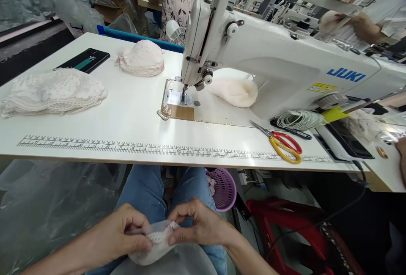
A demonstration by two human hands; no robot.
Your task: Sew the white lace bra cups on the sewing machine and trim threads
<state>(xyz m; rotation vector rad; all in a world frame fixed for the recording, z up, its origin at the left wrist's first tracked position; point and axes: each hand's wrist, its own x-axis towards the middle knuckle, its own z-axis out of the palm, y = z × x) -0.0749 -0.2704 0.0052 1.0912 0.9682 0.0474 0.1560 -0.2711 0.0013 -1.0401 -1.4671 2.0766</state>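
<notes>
Above the lap, a small white fabric piece (151, 254) with a lacy edge is held between both hands. My left hand (131, 230) pinches its left side between thumb and fingers. On the right side, my right hand (192, 223) grips the lacy edge the same way. Both hands are below the table's front edge. On the white table (127, 127) lie a stack of white lace pieces (52, 91) at the left and a pale pink stack (142, 58) further back. A cream padded piece (236, 92) rests under the arm of the sewing machine (269, 42).
Scissors (283, 146), a coil of cord (298, 119) and a phone (85, 60) lie on the table. A purple basket (226, 190) and red stool (285, 228) stand below. Across the table is a person in a floral top (177, 2).
</notes>
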